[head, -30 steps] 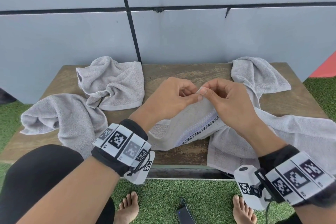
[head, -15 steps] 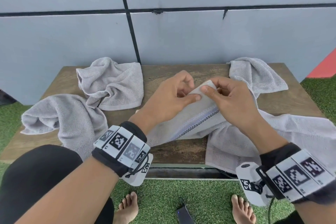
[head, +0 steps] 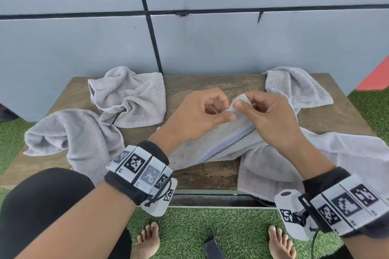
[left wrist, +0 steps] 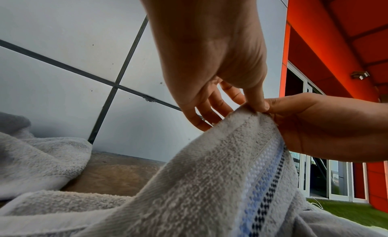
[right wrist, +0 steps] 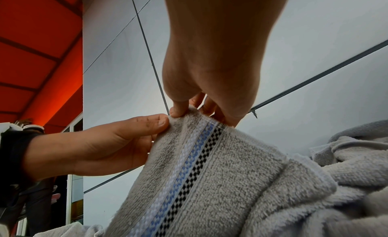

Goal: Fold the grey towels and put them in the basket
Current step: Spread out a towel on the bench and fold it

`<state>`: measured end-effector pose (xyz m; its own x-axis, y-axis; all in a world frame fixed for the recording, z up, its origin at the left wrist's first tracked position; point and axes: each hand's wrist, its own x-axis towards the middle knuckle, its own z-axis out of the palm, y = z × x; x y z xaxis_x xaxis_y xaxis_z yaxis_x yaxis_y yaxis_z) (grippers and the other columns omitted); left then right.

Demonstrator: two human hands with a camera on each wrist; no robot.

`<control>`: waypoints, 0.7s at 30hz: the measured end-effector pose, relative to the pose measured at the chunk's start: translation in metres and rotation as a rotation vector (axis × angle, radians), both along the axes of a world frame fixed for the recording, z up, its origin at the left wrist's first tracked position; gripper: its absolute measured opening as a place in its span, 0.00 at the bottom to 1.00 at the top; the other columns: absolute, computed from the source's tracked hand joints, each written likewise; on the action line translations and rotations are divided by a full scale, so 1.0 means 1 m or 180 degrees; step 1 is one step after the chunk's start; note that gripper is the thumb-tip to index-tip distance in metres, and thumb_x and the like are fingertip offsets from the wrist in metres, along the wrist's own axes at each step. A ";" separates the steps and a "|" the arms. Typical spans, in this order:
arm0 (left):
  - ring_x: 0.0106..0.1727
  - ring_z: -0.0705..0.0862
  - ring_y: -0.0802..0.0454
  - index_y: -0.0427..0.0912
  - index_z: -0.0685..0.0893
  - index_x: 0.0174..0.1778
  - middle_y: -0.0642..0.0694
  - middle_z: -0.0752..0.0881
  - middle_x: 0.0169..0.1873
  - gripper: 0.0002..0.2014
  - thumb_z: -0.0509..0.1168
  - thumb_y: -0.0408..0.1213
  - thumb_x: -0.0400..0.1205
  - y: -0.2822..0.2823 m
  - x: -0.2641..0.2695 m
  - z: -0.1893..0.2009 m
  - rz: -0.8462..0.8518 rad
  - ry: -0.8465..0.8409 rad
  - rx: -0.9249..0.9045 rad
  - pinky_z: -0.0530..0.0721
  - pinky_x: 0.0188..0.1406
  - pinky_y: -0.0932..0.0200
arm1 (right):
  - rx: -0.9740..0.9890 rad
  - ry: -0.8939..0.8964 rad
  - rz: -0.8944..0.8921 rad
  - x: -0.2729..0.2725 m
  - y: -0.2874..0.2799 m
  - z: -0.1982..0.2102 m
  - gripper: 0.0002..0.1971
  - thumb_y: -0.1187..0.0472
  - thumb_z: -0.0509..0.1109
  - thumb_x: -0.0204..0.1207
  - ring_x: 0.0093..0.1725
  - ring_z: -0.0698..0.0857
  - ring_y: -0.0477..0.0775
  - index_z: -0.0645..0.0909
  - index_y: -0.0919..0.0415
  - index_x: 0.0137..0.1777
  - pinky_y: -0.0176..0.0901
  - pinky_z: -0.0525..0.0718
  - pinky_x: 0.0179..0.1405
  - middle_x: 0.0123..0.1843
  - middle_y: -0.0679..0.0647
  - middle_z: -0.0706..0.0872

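Observation:
A grey towel (head: 221,145) with a blue, white and black checked band lies across the middle and right of the wooden table (head: 210,84). One corner of it is lifted. My left hand (head: 200,115) pinches that corner between thumb and fingers, and my right hand (head: 263,115) pinches it right beside, thumb tips almost touching. The left wrist view shows the grey towel (left wrist: 210,174) rising to my left hand (left wrist: 220,84). In the right wrist view my right hand (right wrist: 205,84) holds the top hem of the grey towel (right wrist: 199,182). No basket is in view.
A crumpled grey towel (head: 130,96) lies at the table's back left, and another grey towel (head: 73,134) hangs over the left front edge. A grey panelled wall (head: 189,38) rises behind the table. Green turf (head: 189,233), bare feet and a dark phone (head: 212,250) are below.
Both hands have lifted the pinched towel corner slightly up and away from me, toward the wall. The two towels on the left have not moved.

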<state>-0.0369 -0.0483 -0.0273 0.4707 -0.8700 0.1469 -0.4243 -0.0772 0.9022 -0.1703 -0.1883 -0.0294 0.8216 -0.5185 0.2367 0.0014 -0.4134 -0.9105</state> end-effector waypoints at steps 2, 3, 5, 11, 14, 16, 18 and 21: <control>0.34 0.84 0.43 0.40 0.84 0.41 0.42 0.88 0.38 0.11 0.80 0.38 0.76 0.001 -0.001 0.000 0.0001 -0.0017 -0.0068 0.83 0.41 0.57 | -0.0037 0.0021 -0.0029 0.000 0.000 0.000 0.05 0.56 0.75 0.81 0.32 0.74 0.52 0.91 0.52 0.45 0.40 0.74 0.31 0.37 0.65 0.86; 0.37 0.86 0.39 0.39 0.84 0.41 0.42 0.88 0.39 0.11 0.80 0.38 0.76 0.000 -0.001 -0.001 0.0006 -0.0032 -0.0091 0.84 0.42 0.56 | -0.0058 0.0032 -0.0048 0.001 -0.001 -0.001 0.05 0.56 0.75 0.81 0.32 0.74 0.52 0.91 0.52 0.45 0.40 0.73 0.31 0.37 0.66 0.86; 0.40 0.86 0.35 0.39 0.86 0.41 0.41 0.89 0.40 0.10 0.81 0.38 0.75 0.000 -0.002 -0.002 0.0001 -0.0022 -0.0083 0.84 0.43 0.55 | -0.0082 0.0049 -0.0060 0.001 -0.001 -0.001 0.05 0.56 0.75 0.81 0.32 0.75 0.55 0.91 0.52 0.45 0.41 0.74 0.32 0.37 0.65 0.87; 0.29 0.73 0.50 0.35 0.83 0.34 0.33 0.80 0.29 0.17 0.79 0.43 0.77 0.000 -0.002 -0.005 -0.0109 -0.0006 0.0216 0.71 0.33 0.55 | -0.0013 -0.0013 -0.0084 0.001 0.000 -0.001 0.04 0.56 0.75 0.81 0.34 0.77 0.54 0.91 0.53 0.46 0.45 0.76 0.35 0.38 0.65 0.88; 0.27 0.68 0.51 0.29 0.79 0.29 0.31 0.74 0.26 0.23 0.77 0.44 0.79 0.001 0.000 -0.005 -0.0086 -0.0078 0.0354 0.65 0.29 0.58 | -0.0015 -0.0007 -0.0139 0.001 -0.002 0.000 0.06 0.56 0.75 0.81 0.34 0.76 0.52 0.91 0.55 0.45 0.43 0.75 0.34 0.37 0.66 0.86; 0.28 0.70 0.50 0.29 0.85 0.33 0.28 0.80 0.30 0.20 0.76 0.45 0.79 0.002 0.003 -0.005 -0.0055 -0.0094 0.0427 0.67 0.30 0.58 | -0.0033 0.0010 -0.0216 0.000 -0.003 0.000 0.06 0.56 0.75 0.81 0.33 0.75 0.52 0.90 0.57 0.44 0.42 0.73 0.33 0.34 0.66 0.83; 0.29 0.76 0.52 0.38 0.91 0.34 0.33 0.86 0.32 0.13 0.77 0.44 0.79 0.004 0.009 -0.006 0.0004 -0.0143 0.0511 0.73 0.31 0.57 | -0.0067 0.0036 -0.0321 0.000 -0.005 0.000 0.07 0.56 0.75 0.81 0.32 0.74 0.52 0.90 0.58 0.43 0.42 0.72 0.32 0.36 0.69 0.83; 0.32 0.82 0.52 0.50 0.94 0.35 0.41 0.91 0.34 0.06 0.79 0.44 0.77 0.010 0.019 -0.009 0.0012 -0.0172 0.0616 0.78 0.36 0.54 | -0.0052 0.0051 -0.0517 -0.002 -0.012 -0.002 0.10 0.54 0.75 0.81 0.32 0.75 0.53 0.88 0.59 0.42 0.44 0.72 0.33 0.37 0.71 0.83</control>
